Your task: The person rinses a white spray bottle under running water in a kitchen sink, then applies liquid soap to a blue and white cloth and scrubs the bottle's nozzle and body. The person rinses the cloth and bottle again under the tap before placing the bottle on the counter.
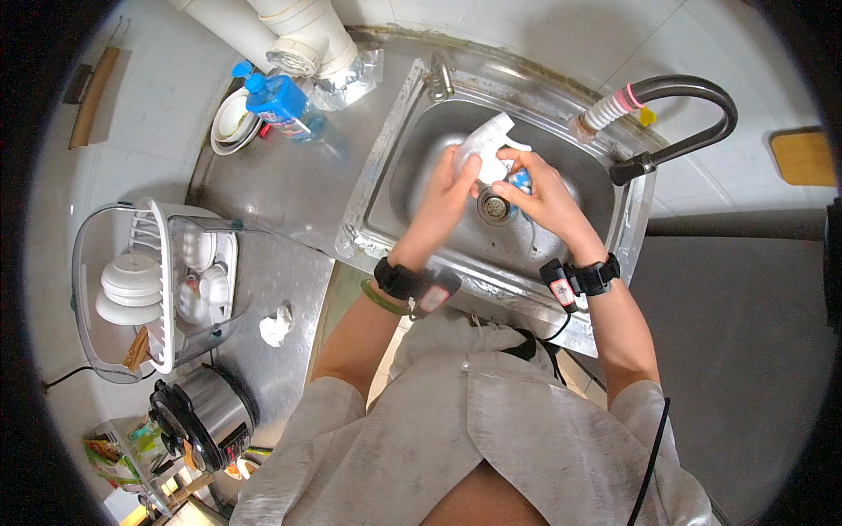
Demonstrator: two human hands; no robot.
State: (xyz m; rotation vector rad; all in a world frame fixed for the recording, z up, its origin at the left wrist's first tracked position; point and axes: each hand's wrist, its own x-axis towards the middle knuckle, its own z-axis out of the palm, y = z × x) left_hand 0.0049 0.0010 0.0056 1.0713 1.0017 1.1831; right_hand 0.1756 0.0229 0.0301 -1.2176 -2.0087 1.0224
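A white trigger spray bottle [485,143] is held over the steel sink, its nozzle pointing away from me. Around its side wrap the fingers and thumb of my left hand [448,191]. My right hand [544,191] has its fingertips and thumb on the bottle's other side, below the trigger. Something blue and white [521,180] shows behind the right fingers; whether it is part of the bottle or a separate thing is unclear. Beneath both hands, the sink basin [421,158] has a round drain strainer [495,206]. A thin pale strip [533,230] hangs or lies below the right hand.
A short tap [442,79] and a curved dark faucet [714,98] flank the sink's back. Left stand a blue detergent bottle [279,105], bowls [233,121], a dish rack [163,283], crumpled white paper [276,326] and an electric cooker [207,414]. A dark surface [737,342] lies right.
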